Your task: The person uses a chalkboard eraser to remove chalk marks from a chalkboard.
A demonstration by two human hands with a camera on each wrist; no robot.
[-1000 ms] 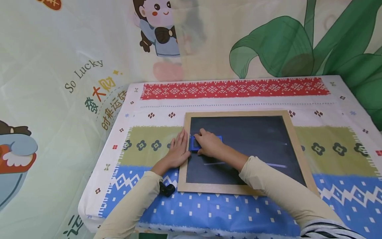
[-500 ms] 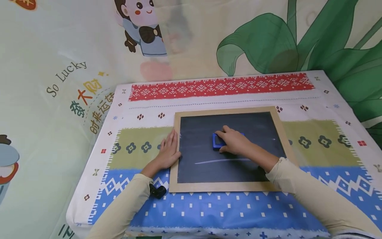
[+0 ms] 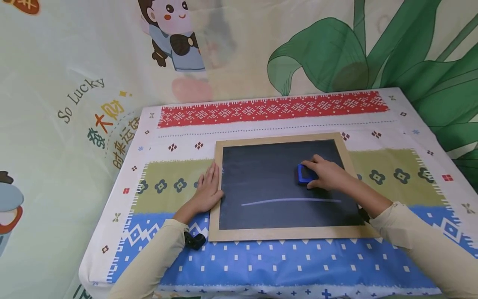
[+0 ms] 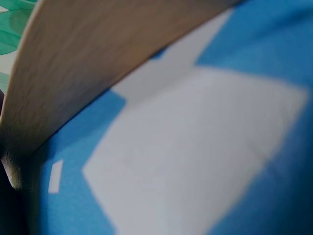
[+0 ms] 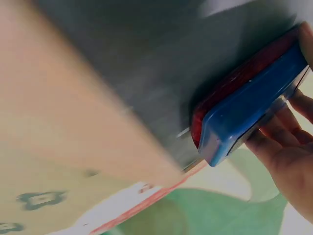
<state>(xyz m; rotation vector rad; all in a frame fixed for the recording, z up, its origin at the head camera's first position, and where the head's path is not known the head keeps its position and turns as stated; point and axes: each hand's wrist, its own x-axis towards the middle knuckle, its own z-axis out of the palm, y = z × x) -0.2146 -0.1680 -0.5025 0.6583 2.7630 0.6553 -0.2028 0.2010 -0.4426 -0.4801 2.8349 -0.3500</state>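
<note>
A wood-framed blackboard (image 3: 276,174) lies flat on the table. My right hand (image 3: 328,173) grips a blue blackboard eraser (image 3: 301,176) on the board's right half. The right wrist view shows the eraser (image 5: 249,103) with its dark red pad facing the black surface and the fingers around its blue body. A pale chalk line (image 3: 291,200) runs across the board below the eraser. My left hand (image 3: 207,189) rests with straight fingers along the left side of the frame. In the left wrist view the wooden frame (image 4: 98,54) shows close up, and that hand is mostly out of sight.
A patterned cloth (image 3: 276,261) in red, white, green and blue covers the table. Printed fabric (image 3: 239,45) hangs behind and to the left. A small black device (image 3: 195,240) sits at the left wrist.
My right hand has slid the eraser across the board from the left edge to the right half. The chalk line beneath the arm is now uncovered. The left hand stays at the frame.
</note>
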